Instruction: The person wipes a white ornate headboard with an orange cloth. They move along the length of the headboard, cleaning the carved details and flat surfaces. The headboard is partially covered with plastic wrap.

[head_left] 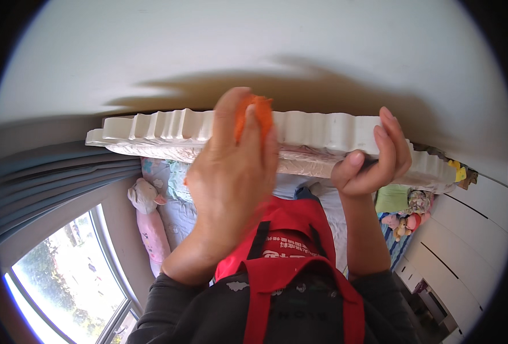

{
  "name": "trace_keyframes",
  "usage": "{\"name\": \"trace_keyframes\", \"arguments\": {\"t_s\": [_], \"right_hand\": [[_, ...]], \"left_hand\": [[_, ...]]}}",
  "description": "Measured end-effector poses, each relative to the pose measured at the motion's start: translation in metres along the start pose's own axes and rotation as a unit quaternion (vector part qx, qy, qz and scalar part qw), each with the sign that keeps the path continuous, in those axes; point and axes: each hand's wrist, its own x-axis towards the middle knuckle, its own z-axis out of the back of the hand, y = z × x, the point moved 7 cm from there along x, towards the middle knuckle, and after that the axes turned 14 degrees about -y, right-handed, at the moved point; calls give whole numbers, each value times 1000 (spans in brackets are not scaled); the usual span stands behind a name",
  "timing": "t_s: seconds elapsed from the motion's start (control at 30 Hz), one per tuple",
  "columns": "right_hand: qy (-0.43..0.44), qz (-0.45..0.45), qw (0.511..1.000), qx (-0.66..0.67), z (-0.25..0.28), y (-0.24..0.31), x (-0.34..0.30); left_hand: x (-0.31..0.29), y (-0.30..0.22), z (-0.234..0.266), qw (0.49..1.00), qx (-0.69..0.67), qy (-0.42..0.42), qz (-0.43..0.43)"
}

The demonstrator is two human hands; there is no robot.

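A white headboard [317, 131] with a scalloped, fluted top edge runs across the view, and a quilted pinkish panel lies along its lower side. My left hand [231, 157] is closed round an orange cloth [255, 120], pressed to the middle of the fluted edge. The hand is slightly smeared by motion and covers part of the cloth. Further right, my right hand [377, 155] holds the headboard near the end of its raised moulding, with the thumb low and the fingers bent upward. Part of its grip is hidden.
A pale wall [254, 40] rises behind the headboard. Below lies a bed with a light sheet [179, 221], a long pink plush toy [150, 229], a green pillow [392, 199] and small plush toys [403, 225]. Grey curtains [53, 178] and a window [70, 275] are left; white cabinets [466, 241] stand right.
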Motion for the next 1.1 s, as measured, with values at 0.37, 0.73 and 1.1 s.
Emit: {"name": "trace_keyframes", "arguments": {"t_s": [0.37, 0.73, 1.1], "right_hand": [[-14, 17, 1000, -5, -8, 14, -5], [-8, 20, 1000, 11, -9, 11, -6], [-17, 19, 1000, 17, -9, 14, -3]], "left_hand": [[-38, 32, 2, 986, 93, -51, -126], [-35, 76, 23, 997, -21, -42, -68], [-43, 81, 26, 998, -31, -47, -6]]}}
